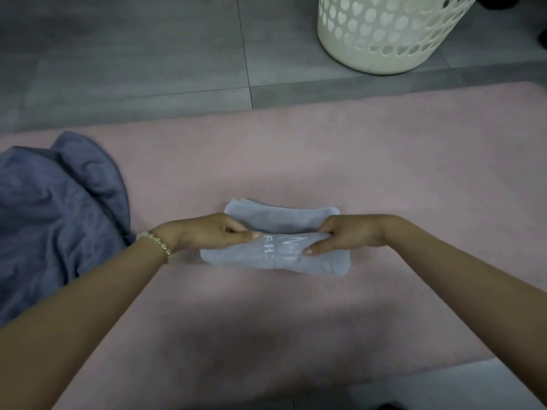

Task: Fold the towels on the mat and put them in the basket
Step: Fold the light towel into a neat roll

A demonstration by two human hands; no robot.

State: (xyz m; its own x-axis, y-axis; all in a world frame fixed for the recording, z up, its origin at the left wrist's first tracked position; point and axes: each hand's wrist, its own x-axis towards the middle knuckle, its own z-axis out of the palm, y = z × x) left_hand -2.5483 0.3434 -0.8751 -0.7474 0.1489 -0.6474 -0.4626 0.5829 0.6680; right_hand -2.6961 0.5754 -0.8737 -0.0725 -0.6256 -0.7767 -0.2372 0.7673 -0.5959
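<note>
A small pale blue towel [275, 255] with white lettering lies partly folded in the middle of the pink mat [384, 173]. My left hand [207, 232] pinches a fold of it at its left side. My right hand [349, 235] pinches the same fold at the right, thumb resting on the cloth. A larger dark blue towel [59, 208] sits crumpled on the mat's left end. The white basket [381, 34] with heart-shaped holes stands on the floor beyond the mat, at the upper right.
Grey floor tiles [133, 54] stretch behind the mat. A lighter floor strip [444, 389] shows at the near right edge of the mat. A beaded bracelet [157, 242] is on my left wrist.
</note>
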